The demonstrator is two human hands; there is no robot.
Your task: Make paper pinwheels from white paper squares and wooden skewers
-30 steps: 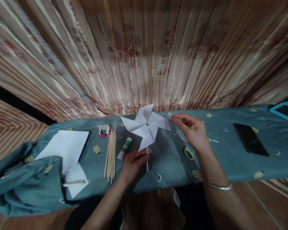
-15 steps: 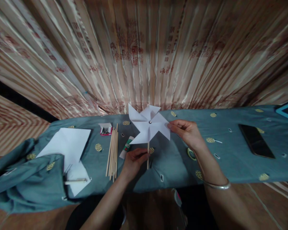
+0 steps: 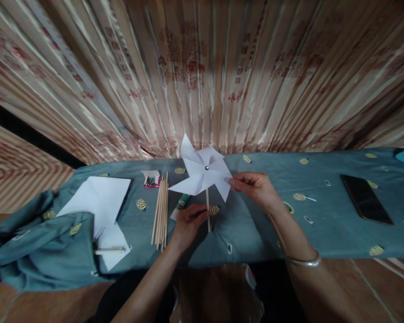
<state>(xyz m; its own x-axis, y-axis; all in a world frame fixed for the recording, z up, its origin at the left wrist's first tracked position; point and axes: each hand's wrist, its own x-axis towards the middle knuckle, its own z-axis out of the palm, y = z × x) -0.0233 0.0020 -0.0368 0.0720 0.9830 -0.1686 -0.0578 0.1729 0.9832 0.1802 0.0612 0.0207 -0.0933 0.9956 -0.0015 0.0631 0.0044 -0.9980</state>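
Observation:
A white paper pinwheel (image 3: 199,176) stands upright over the middle of the table, a shiny pin head at its centre. Its thin wooden stick (image 3: 208,197) is pinched between the thumb and fingers of my left hand (image 3: 190,226), below the blades. At the right side, the closed fingertips of my right hand (image 3: 254,188) pinch the edge of a blade. A green and white glue stick (image 3: 182,202) lies just behind my left hand, partly covered by it.
Left of my hands lie several wooden sticks (image 3: 160,215) and a small open box of pins (image 3: 151,180). White paper sheets (image 3: 107,195) rest farther left, near bunched cloth (image 3: 60,251). A black phone (image 3: 365,199) lies at right. Behind the table hangs a patterned curtain (image 3: 202,89).
The pinwheel's blades have turned a little clockwise, with my right hand moving slightly left and staying at the blade edge. My left hand still grips the stick. The camera view has shifted slightly.

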